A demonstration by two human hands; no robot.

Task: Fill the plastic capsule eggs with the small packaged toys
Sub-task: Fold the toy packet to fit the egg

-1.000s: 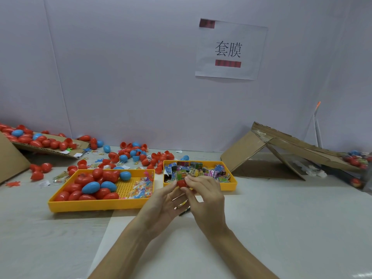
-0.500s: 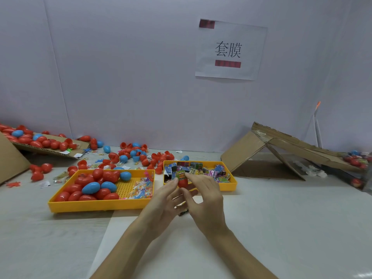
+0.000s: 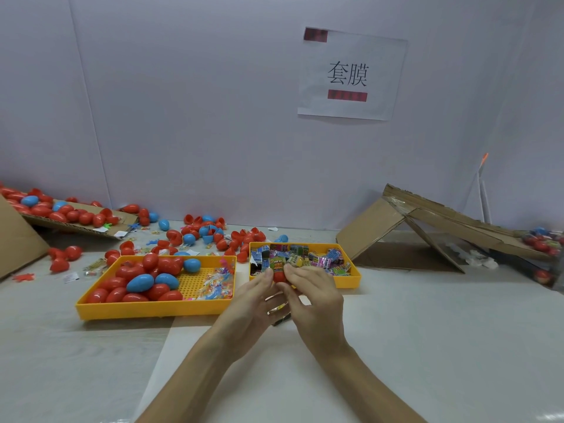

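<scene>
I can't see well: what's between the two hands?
In the head view, a red egg holding a green toy packet sits between the left hand and right hand.

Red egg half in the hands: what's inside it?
A green printed packet sticks up out of the red egg half, held between the left hand and right hand. Its lower end is covered by the shell and fingers, so its depth cannot be seen.

Plain white wall point(image 3: 189, 102) behind, a printed paper sign point(image 3: 351, 76) taped up, pale counter point(image 3: 442, 331) below.
</scene>
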